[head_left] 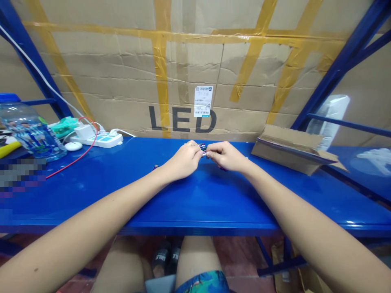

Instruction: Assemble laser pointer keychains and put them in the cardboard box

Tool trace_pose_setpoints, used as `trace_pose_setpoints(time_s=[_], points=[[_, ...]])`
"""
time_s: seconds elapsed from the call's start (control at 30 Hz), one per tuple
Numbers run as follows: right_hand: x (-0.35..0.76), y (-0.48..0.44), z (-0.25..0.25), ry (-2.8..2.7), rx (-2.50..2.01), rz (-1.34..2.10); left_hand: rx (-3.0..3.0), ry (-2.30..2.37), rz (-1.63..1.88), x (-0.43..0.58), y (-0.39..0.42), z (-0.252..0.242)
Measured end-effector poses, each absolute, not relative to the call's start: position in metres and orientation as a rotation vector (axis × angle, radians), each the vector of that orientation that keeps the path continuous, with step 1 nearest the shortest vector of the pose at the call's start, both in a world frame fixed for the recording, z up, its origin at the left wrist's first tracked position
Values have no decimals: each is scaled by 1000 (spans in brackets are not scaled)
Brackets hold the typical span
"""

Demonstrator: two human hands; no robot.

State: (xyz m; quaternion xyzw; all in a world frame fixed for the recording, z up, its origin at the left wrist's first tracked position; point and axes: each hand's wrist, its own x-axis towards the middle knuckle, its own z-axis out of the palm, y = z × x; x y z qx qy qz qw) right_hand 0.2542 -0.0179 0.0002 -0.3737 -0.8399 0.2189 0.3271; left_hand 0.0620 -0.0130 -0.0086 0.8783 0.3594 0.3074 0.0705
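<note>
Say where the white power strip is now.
In the head view, the power strip lies left of centre at the back of the blue table, between the bottle and the left hand.

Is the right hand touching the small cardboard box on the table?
No, the right hand pinches thin wires beside the left hand, and the cardboard box lies apart, farther right.

A blue-capped bottle (29, 132) and white power strip (106, 141) sit left of cardboard (281, 156).

Blu/grn print shorts (204, 283), 2 blk slides (161, 256).
</note>
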Motion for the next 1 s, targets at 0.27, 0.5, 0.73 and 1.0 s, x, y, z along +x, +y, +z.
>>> trace_pose_setpoints(time_s=[0.27,0.5,0.73,1.0], points=[[256,-14,-2,-2330,-947,386,2368,1017,797,59,-18,-6],[255,-17,-1,-2306,-958,503,2599,873,1018,56,-15,-14],[254,-21,2,-2193,-995,700,2697,816,1151,57,-15,-17],[253,-20,3,-2114,-979,825,2884,786,1141,57,-14,-20]])
